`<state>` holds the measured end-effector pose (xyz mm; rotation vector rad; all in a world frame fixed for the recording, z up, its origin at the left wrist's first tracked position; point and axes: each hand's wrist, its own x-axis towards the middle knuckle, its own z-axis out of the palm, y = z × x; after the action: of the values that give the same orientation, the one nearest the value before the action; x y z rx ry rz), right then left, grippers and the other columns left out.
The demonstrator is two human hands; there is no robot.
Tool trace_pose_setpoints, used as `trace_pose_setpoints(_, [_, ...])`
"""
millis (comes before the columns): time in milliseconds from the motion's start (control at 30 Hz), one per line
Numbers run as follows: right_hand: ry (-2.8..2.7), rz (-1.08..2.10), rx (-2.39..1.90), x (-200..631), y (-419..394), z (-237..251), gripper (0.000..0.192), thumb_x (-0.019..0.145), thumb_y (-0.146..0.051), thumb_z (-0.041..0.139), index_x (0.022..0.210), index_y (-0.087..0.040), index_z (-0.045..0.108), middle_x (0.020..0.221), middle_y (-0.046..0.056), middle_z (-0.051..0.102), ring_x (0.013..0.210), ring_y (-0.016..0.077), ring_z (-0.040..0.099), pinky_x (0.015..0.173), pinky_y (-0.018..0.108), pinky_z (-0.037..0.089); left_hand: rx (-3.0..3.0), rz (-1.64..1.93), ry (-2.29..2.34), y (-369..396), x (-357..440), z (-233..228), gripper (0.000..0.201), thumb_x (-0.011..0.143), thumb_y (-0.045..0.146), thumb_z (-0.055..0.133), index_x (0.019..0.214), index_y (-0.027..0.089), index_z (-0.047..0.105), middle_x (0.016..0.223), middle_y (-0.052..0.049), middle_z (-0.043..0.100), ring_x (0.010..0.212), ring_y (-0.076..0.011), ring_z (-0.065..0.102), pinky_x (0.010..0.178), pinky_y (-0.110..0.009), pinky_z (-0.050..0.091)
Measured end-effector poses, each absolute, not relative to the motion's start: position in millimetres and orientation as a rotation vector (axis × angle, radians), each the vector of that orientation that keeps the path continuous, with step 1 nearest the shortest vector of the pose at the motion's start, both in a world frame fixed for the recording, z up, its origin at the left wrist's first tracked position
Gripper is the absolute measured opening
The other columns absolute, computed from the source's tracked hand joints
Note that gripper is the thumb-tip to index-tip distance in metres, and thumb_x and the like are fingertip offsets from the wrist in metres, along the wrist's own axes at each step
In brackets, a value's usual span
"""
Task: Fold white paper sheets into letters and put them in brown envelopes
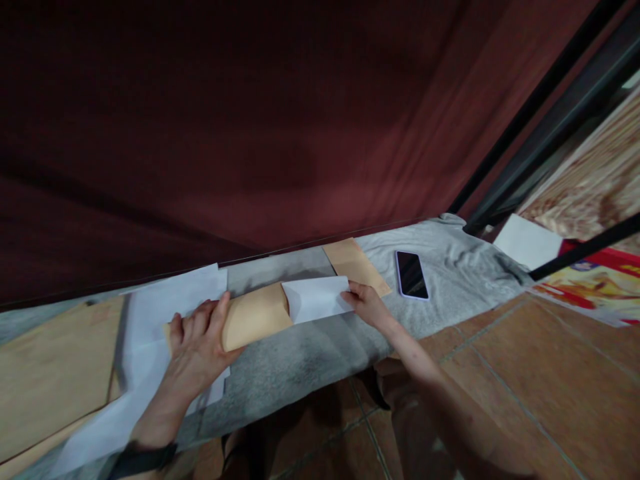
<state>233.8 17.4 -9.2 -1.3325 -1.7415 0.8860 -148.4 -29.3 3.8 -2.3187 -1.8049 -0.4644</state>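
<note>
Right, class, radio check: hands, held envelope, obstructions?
Left hand holding tan envelope. Right hand pinching white paper, partly inside envelope. Phone farther right, touching neither hand.

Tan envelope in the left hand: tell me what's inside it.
A white sheet sits partly inside the tan envelope, its outer end held by the right hand. Whatever lies past the opening is covered.
</note>
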Motion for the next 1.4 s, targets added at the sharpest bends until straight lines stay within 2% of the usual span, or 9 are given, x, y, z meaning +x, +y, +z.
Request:
trace_pose_setpoints(300, [-1.779, 0.855, -1.39, 233, 14, -8, 0.022, 0.089, -0.026, 0.054, 0.068, -0.021, 0.057, 0.066, -0.002, 0.059, 0.068, 0.0163, 0.054, 0.066, 0.027, 0.04, -2.333, -0.463, -1.762, -30, -143, 7, 0.09, 0.084, 0.049, 0.052, 0.16, 0.017, 0.018, 0.143, -0.021, 0.047, 0.139, -0.0383, 0.039, 0.12, -0.064, 0.007])
trace_pose_setpoints(433, [-1.78, 0.883, -1.378, 229, 12, -7, 0.018, 0.089, -0.024, 0.054, 0.072, -0.021, 0.06, 0.069, -0.001, 0.061, 0.072, 0.017, 0.056, 0.068, 0.027, 0.041, -2.355, -0.438, -1.745, -29, -139, 8, 0.09, 0.084, 0.047, 0.054, 0.16, 0.016, 0.018, 0.142, -0.022, 0.047, 0.138, -0.0387, 0.041, 0.12, -0.064, 0.009])
trace_pose_setpoints(600, [-1.74, 0.913, -1.353, 221, 7, -4, 0.016, 0.092, -0.028, 0.052, 0.077, -0.022, 0.055, 0.068, -0.002, 0.057, 0.067, 0.0165, 0.053, 0.064, 0.027, 0.038, -2.37, -0.425, -1.746, -29, -129, 11, 0.092, 0.082, 0.046, 0.056, 0.16, 0.016, 0.017, 0.142, -0.021, 0.048, 0.138, -0.0382, 0.041, 0.12, -0.063, 0.011])
trace_pose_setpoints(700, [-1.666, 0.914, -1.345, 217, 6, 0, 0.019, 0.095, -0.033, 0.05, 0.079, -0.023, 0.052, 0.067, -0.003, 0.054, 0.066, 0.016, 0.052, 0.063, 0.027, 0.036, -2.399, -0.45, -1.737, -28, -124, 11, 0.093, 0.081, 0.047, 0.058, 0.16, 0.016, 0.018, 0.141, -0.021, 0.049, 0.138, -0.0391, 0.041, 0.12, -0.064, 0.012])
trace_pose_setpoints(900, [-1.625, 0.938, -1.291, 207, 2, 5, 0.03, 0.096, -0.034, 0.052, 0.068, -0.022, 0.05, 0.067, -0.003, 0.051, 0.064, 0.0142, 0.049, 0.062, 0.026, 0.036, -2.461, -0.543, -1.683, -26, -109, 7, 0.098, 0.08, 0.049, 0.061, 0.161, 0.018, 0.014, 0.14, -0.02, 0.049, 0.138, -0.0383, 0.041, 0.121, -0.063, 0.011])
trace_pose_setpoints(1000, [-1.602, 0.933, -1.246, 199, 0, 5, 0.029, 0.095, -0.031, 0.055, 0.067, -0.021, 0.055, 0.077, 0.0, 0.057, 0.072, 0.0146, 0.054, 0.067, 0.026, 0.041, -2.484, -0.555, -1.68, -25, -100, 6, 0.102, 0.079, 0.05, 0.064, 0.161, 0.02, 0.011, 0.141, -0.019, 0.047, 0.139, -0.0381, 0.04, 0.121, -0.063, 0.011])
trace_pose_setpoints(1167, [-1.549, 0.97, -1.237, 190, -1, 3, 0.027, 0.093, -0.029, 0.06, 0.067, -0.021, 0.064, 0.102, 0.005, 0.066, 0.099, 0.0191, 0.062, 0.087, 0.03, 0.047, -2.494, -0.515, -1.651, -24, -90, 6, 0.108, 0.076, 0.052, 0.067, 0.16, 0.019, 0.009, 0.144, -0.021, 0.045, 0.141, -0.0401, 0.038, 0.12, -0.063, 0.012])
trace_pose_setpoints(1267, [-1.524, 1.033, -1.207, 189, 1, 4, 0.03, 0.092, -0.028, 0.061, 0.063, -0.022, 0.063, 0.099, 0.005, 0.067, 0.104, 0.0207, 0.062, 0.09, 0.032, 0.047, -2.486, -0.509, -1.641, -22, -88, 6, 0.109, 0.075, 0.054, 0.067, 0.16, 0.017, 0.01, 0.144, -0.023, 0.045, 0.139, -0.0415, 0.04, 0.119, -0.063, 0.014])
trace_pose_setpoints(1400, [-1.472, 1.097, -1.177, 190, 2, 7, 0.033, 0.09, -0.027, 0.063, 0.058, -0.022, 0.06, 0.088, 0.003, 0.066, 0.097, 0.0201, 0.063, 0.088, 0.031, 0.048, -2.506, -0.483, -1.63, -20, -82, 6, 0.113, 0.075, 0.059, 0.067, 0.16, 0.015, 0.008, 0.142, -0.024, 0.047, 0.136, -0.0415, 0.043, 0.117, -0.063, 0.018])
